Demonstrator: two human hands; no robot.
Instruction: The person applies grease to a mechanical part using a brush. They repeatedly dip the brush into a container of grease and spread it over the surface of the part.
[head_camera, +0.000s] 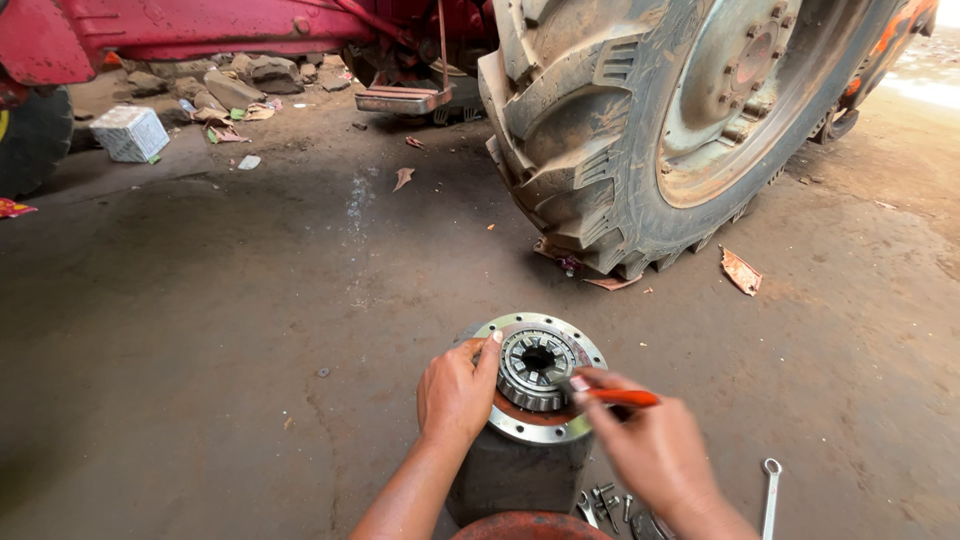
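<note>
Left hand (457, 392) wrapped on the rim of the flanged gear housing (520, 425), standing upright on the floor (200, 350) near the tractor tyre (600, 130) | right hand (655, 445) pinching an orange-handled tool (620, 397), tip at the toothed gear (535, 367) | advice: brace the housing, work the tip gently, avoid slipping | spanner (770, 495) lies by.

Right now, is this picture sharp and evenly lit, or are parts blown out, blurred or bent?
Head view: the top right corner glares white with daylight; the dusty concrete floor under the red tractor body lies in soft shade; the big muddy tractor tyre bulges from wide-lens distortion; the round grey metal gear housing is sharp, while the right hand holding an orange-handled tool is slightly blurred.
</note>
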